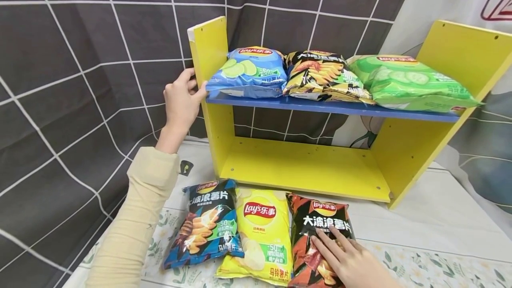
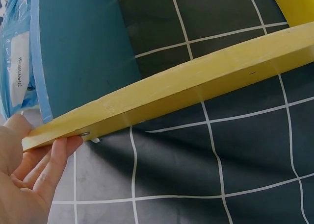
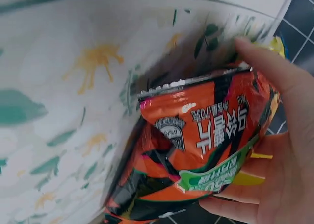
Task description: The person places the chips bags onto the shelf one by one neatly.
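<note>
My left hand holds the left side panel of a yellow shelf, its thumb and fingers on opposite faces near the blue middle board. On the table, my right hand rests with extended fingers on a red-and-black bag of chips. The right wrist view shows that bag's lower end beside the thumb and fingers. Left of it lie a yellow bag of chips and a dark blue bag of chips, side by side.
On the blue board lie a light blue bag of chips, a black-and-gold bag and a green bag. Dark checked cloth hangs behind and to the left. A flowered cloth covers the table front.
</note>
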The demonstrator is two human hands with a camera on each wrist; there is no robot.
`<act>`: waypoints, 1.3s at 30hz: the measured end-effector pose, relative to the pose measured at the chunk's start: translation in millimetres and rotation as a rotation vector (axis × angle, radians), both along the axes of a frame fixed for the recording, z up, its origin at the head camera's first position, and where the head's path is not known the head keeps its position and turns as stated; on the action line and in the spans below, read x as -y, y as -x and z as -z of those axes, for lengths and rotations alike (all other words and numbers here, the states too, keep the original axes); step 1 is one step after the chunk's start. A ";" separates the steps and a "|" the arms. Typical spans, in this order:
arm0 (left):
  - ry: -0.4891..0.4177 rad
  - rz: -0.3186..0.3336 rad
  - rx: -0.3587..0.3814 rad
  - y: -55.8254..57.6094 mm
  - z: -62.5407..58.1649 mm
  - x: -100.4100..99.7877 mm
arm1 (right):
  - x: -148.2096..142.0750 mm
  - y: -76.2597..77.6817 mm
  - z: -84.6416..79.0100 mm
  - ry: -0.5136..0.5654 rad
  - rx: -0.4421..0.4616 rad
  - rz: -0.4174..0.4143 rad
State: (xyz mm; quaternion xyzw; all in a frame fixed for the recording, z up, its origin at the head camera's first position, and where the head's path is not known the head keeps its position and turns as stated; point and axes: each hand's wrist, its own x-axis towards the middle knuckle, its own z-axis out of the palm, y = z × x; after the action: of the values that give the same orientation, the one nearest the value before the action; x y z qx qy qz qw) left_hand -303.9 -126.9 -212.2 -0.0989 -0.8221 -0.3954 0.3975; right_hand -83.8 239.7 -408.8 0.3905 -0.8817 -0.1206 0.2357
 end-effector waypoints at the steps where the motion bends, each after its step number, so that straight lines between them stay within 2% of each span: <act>1: 0.002 -0.003 -0.001 0.4 0.2 0.2 | 0.4 -0.2 0.9 -0.001 -0.005 0.004; 9: -0.001 0.005 0.000 0.4 0.5 -0.3 | 2.3 2.9 1.8 0.065 -0.044 -0.013; 12: -0.003 0.007 0.005 -0.1 0.3 -1.0 | 0.7 3.8 0.1 0.102 -0.029 -0.031; 16: -0.006 0.006 0.005 -0.3 0.7 -1.1 | 0.3 1.7 -6.1 0.137 -0.008 -0.002; 20: -0.008 0.009 0.002 -0.3 1.0 -1.0 | 3.7 -1.5 -15.9 0.218 -0.047 0.050; 26: -0.013 0.004 0.000 -0.9 0.8 -0.1 | 6.1 -2.7 -35.2 0.383 -0.131 0.085; 31: -0.011 0.002 0.000 -0.8 1.1 0.6 | 4.4 -4.1 -50.4 0.435 -0.128 0.114; 39: -0.005 -0.001 -0.002 -0.8 0.3 -1.1 | 13.7 -7.6 -74.7 0.505 -0.205 0.129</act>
State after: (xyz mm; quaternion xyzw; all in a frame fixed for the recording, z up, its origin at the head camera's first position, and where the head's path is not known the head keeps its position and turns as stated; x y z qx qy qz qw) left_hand -303.1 -125.8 -212.5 -0.0978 -0.8209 -0.3970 0.3986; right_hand -76.2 226.0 -334.2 0.2482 -0.8783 0.0493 0.4056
